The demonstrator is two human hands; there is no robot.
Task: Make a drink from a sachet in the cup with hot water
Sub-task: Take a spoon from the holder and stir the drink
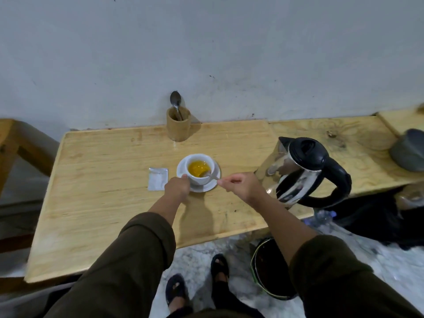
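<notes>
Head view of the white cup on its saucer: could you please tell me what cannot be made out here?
- Silver sachet: print too small and blurred to read.
- Cup handle: hidden by the left hand against the white cup.
- Metal teaspoon bowl: sunk in the yellow drink; right hand covers the handle's end.
- Steel kettle: lid shut, water level unseen.

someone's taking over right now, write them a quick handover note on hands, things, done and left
Left hand: steadying the saucer and cup.
Right hand: holding the spoon, bowl in the yellow drink.
Sachet lies flat left of the saucer; kettle stands to the right.
Done: water poured, liquid coloured.
Left: finish stirring, take the spoon out.
</notes>
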